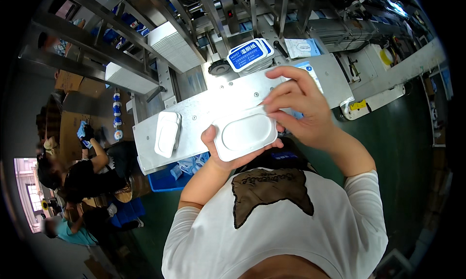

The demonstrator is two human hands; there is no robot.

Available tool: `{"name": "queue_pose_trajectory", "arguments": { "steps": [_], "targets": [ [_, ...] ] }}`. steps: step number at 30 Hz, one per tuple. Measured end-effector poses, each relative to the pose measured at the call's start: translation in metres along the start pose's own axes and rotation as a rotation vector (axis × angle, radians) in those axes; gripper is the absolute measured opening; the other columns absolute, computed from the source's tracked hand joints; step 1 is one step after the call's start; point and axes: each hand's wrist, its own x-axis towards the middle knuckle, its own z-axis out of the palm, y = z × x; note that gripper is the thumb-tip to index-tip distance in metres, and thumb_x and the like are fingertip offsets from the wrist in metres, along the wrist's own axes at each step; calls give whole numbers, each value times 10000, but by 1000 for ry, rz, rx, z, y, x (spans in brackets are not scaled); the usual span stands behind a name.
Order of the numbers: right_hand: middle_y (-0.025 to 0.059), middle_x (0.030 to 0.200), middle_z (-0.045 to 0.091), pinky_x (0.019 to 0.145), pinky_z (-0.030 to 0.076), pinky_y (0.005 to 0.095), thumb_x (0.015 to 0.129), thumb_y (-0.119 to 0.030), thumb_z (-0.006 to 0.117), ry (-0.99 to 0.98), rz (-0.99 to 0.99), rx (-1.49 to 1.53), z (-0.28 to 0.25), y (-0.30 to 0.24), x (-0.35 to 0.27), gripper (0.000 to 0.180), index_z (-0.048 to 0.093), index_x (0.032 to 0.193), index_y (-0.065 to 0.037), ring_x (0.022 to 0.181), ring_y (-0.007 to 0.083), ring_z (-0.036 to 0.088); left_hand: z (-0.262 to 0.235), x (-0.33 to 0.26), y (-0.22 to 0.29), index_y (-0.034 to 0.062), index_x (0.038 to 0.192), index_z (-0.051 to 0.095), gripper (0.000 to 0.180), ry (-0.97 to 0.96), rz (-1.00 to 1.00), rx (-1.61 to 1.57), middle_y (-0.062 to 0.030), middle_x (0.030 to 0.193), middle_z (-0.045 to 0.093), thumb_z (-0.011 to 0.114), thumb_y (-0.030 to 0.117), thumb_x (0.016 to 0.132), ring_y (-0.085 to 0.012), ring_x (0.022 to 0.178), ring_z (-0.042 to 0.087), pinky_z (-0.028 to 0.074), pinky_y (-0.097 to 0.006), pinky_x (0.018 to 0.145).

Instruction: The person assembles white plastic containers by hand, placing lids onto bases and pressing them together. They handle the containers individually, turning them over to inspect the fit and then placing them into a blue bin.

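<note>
My left hand (pixel 221 158) holds a white plastic flip-top lid (pixel 244 133) of the wet-wipe pack kind, with an oval raised outline, thumb on its left edge and fingers beneath. At the lid's upper right corner, the thumb and fingertips of my right hand (pixel 303 104) pinch its edge, the other fingers curled above. Whether something thin is also between those fingertips is too small to tell. To the left, a few similar white lids (pixel 167 134) lie stacked on the metal work plate (pixel 204 104).
Blue-and-white labelled packs (pixel 250 55) are piled behind the plate, beside a black round knob (pixel 219 67). White lid stacks (pixel 175 47) stand among the machine's metal bars. A blue bin (pixel 170 179) holding crumpled packs sits below. Other people (pixel 87 172) work at the left.
</note>
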Motion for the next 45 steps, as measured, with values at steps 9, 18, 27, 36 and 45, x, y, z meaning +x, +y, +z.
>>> {"name": "queue_pose_trajectory", "arguments": {
  "steps": [9,18,27,36,45],
  "targets": [
    [158,1344,439,855,500,327,754,16,709,-17,-198,-543,11,-21,17,176,686,898,-82,1066,242,598,7,-9,6,95,1514,175,1076,139,80,98,-181,1513,277,462,777,733,-408,1329,378,368,-628,1020],
    [89,908,629,700,524,336,795,-34,705,-49,184,-56,20,-12,7,171,645,955,-40,827,249,634,-6,-12,4,41,1483,243,1065,49,49,167,-186,1448,358,451,785,750,-354,1270,449,407,-550,1020],
    [89,919,628,676,503,331,733,16,708,-104,-128,-385,23,-8,7,220,646,938,-33,801,261,611,5,-8,3,-2,1467,258,1082,219,8,376,-193,1367,421,510,750,731,-336,1209,490,413,-479,1016],
    [79,897,607,681,478,354,745,8,691,61,-77,-399,-3,-6,10,168,652,901,-38,819,264,582,-10,-6,10,-20,1489,178,1133,112,16,66,-202,1389,407,486,770,737,-326,1207,479,435,-506,985],
    [91,916,608,669,475,330,723,3,695,-56,-254,-202,51,-14,31,217,657,935,-24,777,254,570,-26,-17,-2,162,1485,257,1016,-46,105,-4,-97,1462,350,381,864,761,-271,1350,376,342,-491,1091]
  ]
}}
